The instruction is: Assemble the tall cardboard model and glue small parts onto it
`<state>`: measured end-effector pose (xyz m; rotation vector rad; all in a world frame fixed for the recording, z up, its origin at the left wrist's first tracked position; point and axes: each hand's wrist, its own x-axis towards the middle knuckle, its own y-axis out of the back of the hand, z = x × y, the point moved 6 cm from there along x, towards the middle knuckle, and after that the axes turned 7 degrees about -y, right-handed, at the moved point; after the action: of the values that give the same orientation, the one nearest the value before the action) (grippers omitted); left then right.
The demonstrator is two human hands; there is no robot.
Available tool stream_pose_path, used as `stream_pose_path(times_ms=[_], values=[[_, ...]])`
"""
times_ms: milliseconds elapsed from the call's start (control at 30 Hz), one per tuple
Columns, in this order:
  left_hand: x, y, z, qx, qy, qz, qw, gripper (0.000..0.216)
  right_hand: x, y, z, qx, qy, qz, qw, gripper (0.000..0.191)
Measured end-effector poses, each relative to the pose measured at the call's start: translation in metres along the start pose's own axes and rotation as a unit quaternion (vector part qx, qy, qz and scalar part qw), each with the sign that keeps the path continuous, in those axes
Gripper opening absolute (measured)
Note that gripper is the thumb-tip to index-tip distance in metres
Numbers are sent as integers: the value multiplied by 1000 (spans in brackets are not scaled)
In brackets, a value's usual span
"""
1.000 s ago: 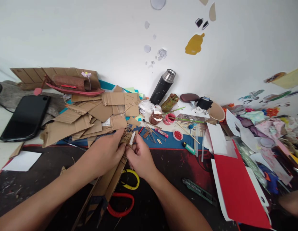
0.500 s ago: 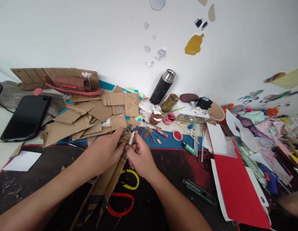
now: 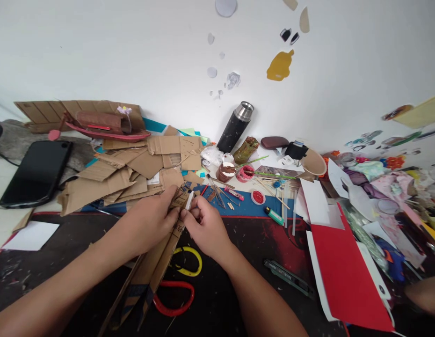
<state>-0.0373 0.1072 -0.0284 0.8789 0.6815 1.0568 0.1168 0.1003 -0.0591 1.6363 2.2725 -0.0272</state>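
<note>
My left hand [image 3: 152, 220] is closed around the far end of a long folded cardboard strip [image 3: 147, 267], which runs back toward me. With its thumb and fingers, my right hand [image 3: 205, 224] pinches the strip's right edge. A small white piece [image 3: 190, 200] sticks up between the two hands at that end; what it is I cannot make out. Both thumbs press close together there, hiding part of the cardboard. Beneath the strip lie a yellow scissor handle [image 3: 199, 267] and a red scissor handle [image 3: 192, 299].
Cardboard scraps [image 3: 98, 185] pile up at the left, beside a black phone [image 3: 35, 173] and a model boat [image 3: 108, 133]. Paint jars [image 3: 226, 173] and a black thermos [image 3: 233, 131] stand behind. A utility knife [image 3: 287, 276] and red paper [image 3: 347, 276] lie at right.
The view has shifted slightly. Both hands keep their hold at the end of the cardboard strip, with hardly any movement of the fingers.
</note>
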Motion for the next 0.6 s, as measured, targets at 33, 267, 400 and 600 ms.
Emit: stream_pose_path(times_ms=[33, 267, 400, 600], values=[[0, 0, 0, 3, -1, 0, 1000, 20, 0, 1, 0, -11, 3, 3, 1000, 22], [-1, -3, -1, 34, 3, -21, 999, 26, -1, 3, -2, -73, 7, 10, 997, 19], [-2, -2, 1, 42, 7, -19, 999, 28, -2, 4, -5, -91, 19, 13, 996, 19], [-3, 0, 2, 33, 12, -35, 999, 37, -2, 1, -1, -67, 9, 10, 998, 20]])
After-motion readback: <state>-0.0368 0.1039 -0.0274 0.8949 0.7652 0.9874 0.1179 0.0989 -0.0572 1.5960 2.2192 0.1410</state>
